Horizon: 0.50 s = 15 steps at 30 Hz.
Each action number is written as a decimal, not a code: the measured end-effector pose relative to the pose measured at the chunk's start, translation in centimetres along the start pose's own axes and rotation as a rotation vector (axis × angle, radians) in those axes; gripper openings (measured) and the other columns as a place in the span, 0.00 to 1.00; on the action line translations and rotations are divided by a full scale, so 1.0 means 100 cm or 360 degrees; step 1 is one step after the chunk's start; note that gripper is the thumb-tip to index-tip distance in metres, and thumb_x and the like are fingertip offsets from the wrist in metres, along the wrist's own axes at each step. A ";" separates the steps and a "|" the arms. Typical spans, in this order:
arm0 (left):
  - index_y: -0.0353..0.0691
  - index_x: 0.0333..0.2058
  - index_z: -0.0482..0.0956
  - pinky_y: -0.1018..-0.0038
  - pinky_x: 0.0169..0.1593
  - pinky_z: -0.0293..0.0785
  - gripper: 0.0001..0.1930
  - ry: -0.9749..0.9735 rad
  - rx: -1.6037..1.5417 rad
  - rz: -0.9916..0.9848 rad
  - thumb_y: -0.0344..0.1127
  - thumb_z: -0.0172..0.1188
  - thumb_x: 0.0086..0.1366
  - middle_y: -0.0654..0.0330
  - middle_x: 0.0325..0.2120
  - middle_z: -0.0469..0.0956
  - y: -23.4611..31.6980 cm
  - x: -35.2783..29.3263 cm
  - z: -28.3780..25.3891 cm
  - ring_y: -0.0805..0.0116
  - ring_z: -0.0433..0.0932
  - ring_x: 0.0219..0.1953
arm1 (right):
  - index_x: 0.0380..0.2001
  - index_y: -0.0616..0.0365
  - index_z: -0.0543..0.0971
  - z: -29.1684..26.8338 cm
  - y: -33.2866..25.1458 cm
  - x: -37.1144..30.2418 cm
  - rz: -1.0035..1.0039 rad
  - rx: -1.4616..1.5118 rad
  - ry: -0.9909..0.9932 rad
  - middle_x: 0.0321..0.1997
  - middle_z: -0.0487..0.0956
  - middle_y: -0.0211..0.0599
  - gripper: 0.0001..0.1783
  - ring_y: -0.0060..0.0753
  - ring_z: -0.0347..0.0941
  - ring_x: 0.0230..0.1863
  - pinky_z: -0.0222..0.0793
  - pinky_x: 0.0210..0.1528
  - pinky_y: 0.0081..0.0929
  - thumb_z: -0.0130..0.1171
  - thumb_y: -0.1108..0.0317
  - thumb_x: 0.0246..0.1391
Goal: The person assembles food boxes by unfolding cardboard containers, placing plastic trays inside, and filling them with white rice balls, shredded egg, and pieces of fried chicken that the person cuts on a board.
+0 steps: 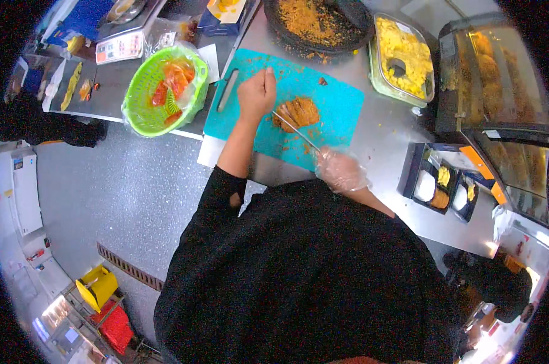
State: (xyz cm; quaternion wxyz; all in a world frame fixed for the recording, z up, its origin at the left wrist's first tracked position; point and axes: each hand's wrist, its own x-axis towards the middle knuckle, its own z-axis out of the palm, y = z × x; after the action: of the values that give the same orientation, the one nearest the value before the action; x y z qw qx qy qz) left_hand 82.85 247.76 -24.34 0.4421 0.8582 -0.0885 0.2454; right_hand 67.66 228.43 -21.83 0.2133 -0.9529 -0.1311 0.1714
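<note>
A breaded, browned cutlet (306,111), cut into strips at its left end, lies on a turquoise cutting board (341,96) strewn with crumbs. My right hand (341,170), in a clear plastic glove, is closed round the handle of a knife (299,131). The thin blade slants up and left, its tip beside the cut strips. My left hand (257,94) is bare and closed in a fist above the board, left of the cutlet and apart from it. Nothing shows between its fingers.
Beyond the board stands a dark bowl (277,31) of crumbs. A clear tub (380,91) of yellow egg is at the far right. Boxed meals (413,171) and a glass food cabinet (450,85) stand right. A green basket (132,100) with bagged orange-red food sits left.
</note>
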 end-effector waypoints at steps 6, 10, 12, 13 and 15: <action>0.40 0.15 0.69 0.59 0.19 0.63 0.18 -0.0057 0.0085 -0.0125 0.42 0.43 0.60 0.49 0.12 0.69 -0.009 -0.008 0.008 0.49 0.69 0.15 | 0.29 0.58 0.67 0.011 0.011 0.006 -0.0022 0.0024 0.0014 0.20 0.73 0.47 0.11 0.52 0.71 0.24 0.65 0.25 0.46 0.41 0.62 0.53; 0.40 0.18 0.70 0.57 0.22 0.65 0.17 -0.0182 0.0229 -0.0143 0.43 0.42 0.60 0.48 0.14 0.70 -0.011 -0.007 0.014 0.48 0.70 0.17 | 0.35 0.60 0.69 0.016 0.015 0.014 0.0064 -0.0040 -0.0158 0.26 0.74 0.49 0.13 0.49 0.72 0.26 0.67 0.29 0.45 0.42 0.63 0.51; 0.40 0.19 0.71 0.57 0.23 0.66 0.17 -0.0230 0.0288 -0.0137 0.44 0.42 0.59 0.47 0.14 0.71 -0.014 -0.007 0.018 0.48 0.71 0.18 | 0.37 0.60 0.69 0.019 0.014 0.014 0.0151 0.0070 -0.0146 0.27 0.74 0.51 0.14 0.49 0.72 0.28 0.67 0.31 0.44 0.41 0.63 0.51; 0.40 0.20 0.71 0.57 0.23 0.66 0.17 -0.0273 0.0314 -0.0140 0.44 0.42 0.59 0.48 0.15 0.71 -0.019 -0.006 0.020 0.48 0.71 0.19 | 0.37 0.60 0.69 0.019 0.014 0.015 0.0153 0.0069 -0.0145 0.27 0.74 0.51 0.14 0.49 0.72 0.28 0.67 0.31 0.44 0.41 0.63 0.51; 0.40 0.21 0.72 0.57 0.24 0.67 0.17 -0.0314 0.0337 -0.0142 0.44 0.42 0.59 0.48 0.16 0.72 -0.026 -0.014 0.022 0.48 0.72 0.19 | 0.36 0.59 0.69 0.017 0.015 0.015 -0.0168 0.0102 -0.0125 0.29 0.74 0.52 0.15 0.49 0.71 0.30 0.66 0.34 0.45 0.39 0.62 0.52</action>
State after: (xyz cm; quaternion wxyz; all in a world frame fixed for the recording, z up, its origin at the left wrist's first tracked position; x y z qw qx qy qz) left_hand 83.36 247.50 -27.95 0.3488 0.9230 -0.0670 0.1480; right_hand 68.61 228.21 -24.34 0.2472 -0.9298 -0.1838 0.2013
